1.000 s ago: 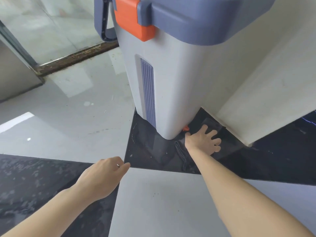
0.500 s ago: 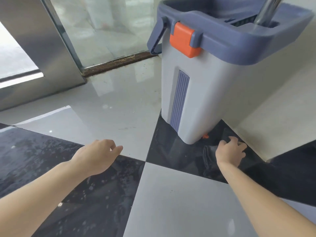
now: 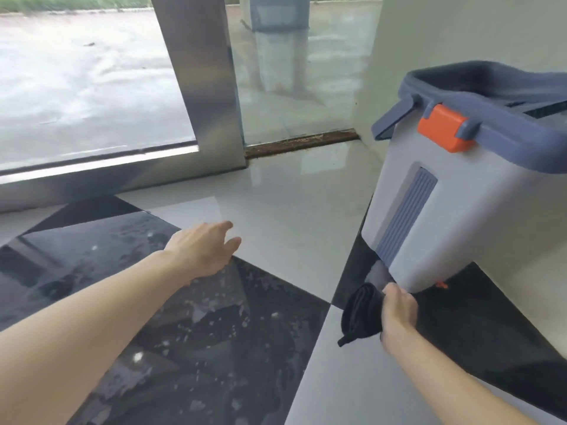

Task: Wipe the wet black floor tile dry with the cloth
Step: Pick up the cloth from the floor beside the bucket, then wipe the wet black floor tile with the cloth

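Note:
A large black floor tile [image 3: 196, 338] speckled with water drops fills the lower left and middle. My right hand [image 3: 397, 314] grips a bunched black cloth [image 3: 362, 314], held just above the floor beside the base of the mop bucket, to the right of the wet tile. My left hand [image 3: 205, 250] hovers over the far corner of the wet tile, fingers loosely spread, holding nothing.
A grey mop bucket [image 3: 454, 216] with a blue rim and orange clip [image 3: 443, 128] stands at the right on another black tile [image 3: 478, 332]. White tiles [image 3: 291, 222] lie between. A metal door frame [image 3: 199, 78] and glass panels close the far side.
My right hand has lifted the black cloth off the tile beside the bucket and drawn it back toward me. The view has swung left, and my left hand has opened over the wet tile.

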The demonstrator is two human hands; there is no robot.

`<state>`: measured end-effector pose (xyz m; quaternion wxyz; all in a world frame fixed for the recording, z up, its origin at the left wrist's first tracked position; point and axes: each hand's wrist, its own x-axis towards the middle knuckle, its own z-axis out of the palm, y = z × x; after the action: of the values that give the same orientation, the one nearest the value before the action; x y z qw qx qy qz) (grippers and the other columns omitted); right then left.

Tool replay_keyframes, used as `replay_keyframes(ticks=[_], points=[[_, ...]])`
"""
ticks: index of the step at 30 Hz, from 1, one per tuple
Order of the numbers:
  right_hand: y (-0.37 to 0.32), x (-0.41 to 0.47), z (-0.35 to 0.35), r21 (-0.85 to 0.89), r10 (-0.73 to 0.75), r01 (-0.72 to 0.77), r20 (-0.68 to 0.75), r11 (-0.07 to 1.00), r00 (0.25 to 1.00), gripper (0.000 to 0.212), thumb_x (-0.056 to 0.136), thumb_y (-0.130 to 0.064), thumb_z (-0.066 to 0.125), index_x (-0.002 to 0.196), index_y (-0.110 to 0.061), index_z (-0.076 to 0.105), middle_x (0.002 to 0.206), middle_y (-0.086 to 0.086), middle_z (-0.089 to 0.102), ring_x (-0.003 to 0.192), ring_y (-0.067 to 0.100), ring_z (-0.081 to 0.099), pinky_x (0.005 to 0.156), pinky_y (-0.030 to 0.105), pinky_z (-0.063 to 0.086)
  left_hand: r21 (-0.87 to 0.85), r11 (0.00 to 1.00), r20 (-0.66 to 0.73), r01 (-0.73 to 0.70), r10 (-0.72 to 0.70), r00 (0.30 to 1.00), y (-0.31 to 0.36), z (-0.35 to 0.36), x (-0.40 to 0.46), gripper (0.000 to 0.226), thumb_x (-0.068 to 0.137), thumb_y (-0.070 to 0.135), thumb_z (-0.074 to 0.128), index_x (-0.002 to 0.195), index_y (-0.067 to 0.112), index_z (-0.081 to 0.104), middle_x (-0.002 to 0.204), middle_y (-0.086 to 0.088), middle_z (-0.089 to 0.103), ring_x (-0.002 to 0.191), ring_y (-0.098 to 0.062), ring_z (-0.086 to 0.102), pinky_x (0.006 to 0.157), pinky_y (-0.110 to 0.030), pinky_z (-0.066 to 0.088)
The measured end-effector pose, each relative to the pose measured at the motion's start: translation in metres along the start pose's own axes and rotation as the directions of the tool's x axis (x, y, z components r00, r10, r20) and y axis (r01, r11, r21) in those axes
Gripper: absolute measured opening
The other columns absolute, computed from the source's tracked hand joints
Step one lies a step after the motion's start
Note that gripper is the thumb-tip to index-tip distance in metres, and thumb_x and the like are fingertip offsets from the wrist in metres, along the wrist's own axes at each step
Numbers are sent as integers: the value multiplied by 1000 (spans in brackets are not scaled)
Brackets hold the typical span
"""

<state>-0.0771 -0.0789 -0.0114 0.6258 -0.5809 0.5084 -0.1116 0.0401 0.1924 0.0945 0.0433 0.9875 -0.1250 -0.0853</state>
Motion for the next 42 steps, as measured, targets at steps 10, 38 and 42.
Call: replay_keyframes(ticks=[10, 38, 42], points=[[-55, -95, 141, -87, -200, 256, 410, 963, 890, 24, 79, -7, 39, 58, -20, 38, 64, -2, 40, 59, 16, 37, 51, 30, 27, 9, 984, -186, 178, -174, 967, -132, -5, -51, 51, 97, 44, 30, 141, 18, 32, 141, -4, 45, 124, -26, 39, 95, -40, 35], [-164, -255, 428, -553, -95, 512, 613, 657, 785, 24, 79, -5, 37, 56, -11, 38, 60, 7, 41, 50, 22, 33, 47, 27, 23, -879, 457, -105, 137, -466, 878, -277, -85, -25, 64, 88, 61, 27, 86, 6, 60, 85, -6, 67, 81, -22, 60, 77, -42, 48], [-130, -238, 470, -569, -150, 645, 680, 510, 718, 25, 85, -14, 39, 61, -14, 46, 80, 9, 51, 71, 27, 42, 52, 32, 26, -844, 499, -81, 197, -481, 873, -283, -61, -24, 52, 82, 71, 24, 94, 33, 59, 88, 18, 63, 85, 0, 55, 75, -30, 44]])
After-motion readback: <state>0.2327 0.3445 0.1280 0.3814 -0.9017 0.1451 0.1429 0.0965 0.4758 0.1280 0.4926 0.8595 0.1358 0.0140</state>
